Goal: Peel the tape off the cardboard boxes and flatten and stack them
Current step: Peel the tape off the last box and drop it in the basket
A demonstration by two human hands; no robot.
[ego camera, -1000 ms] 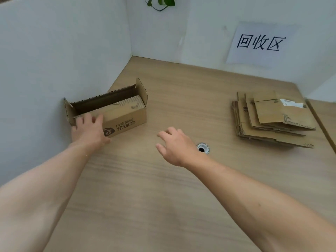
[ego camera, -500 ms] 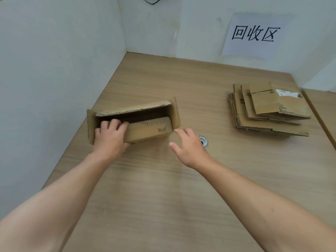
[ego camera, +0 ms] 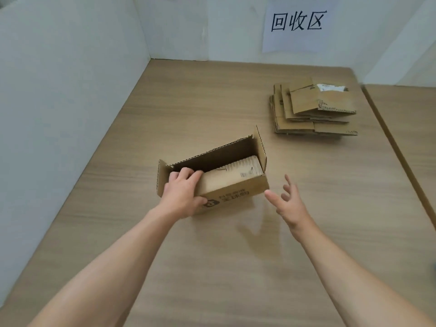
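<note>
An open brown cardboard box (ego camera: pixel 233 185) with printed characters on its front stands near the middle of the wooden table (ego camera: pixel 212 267), flaps up and one flap folded inside. My left hand (ego camera: pixel 182 194) grips its front left wall, fingers hooked over the rim into the box. My right hand (ego camera: pixel 289 204) hovers just right of the box with fingers spread, holding nothing and not touching it. A stack of flattened cardboard boxes (ego camera: pixel 313 112) lies at the back right.
White partition walls (ego camera: pixel 70 90) enclose the table on the left and back. A paper sign (ego camera: pixel 297 27) with three characters hangs on the back wall above the stack. A seam (ego camera: pixel 396 147) runs along the table's right side.
My left hand has pulled the box from the left wall toward the table's middle and nearer me. My right hand has shifted to the box's right end, and now covers the small table hole.
</note>
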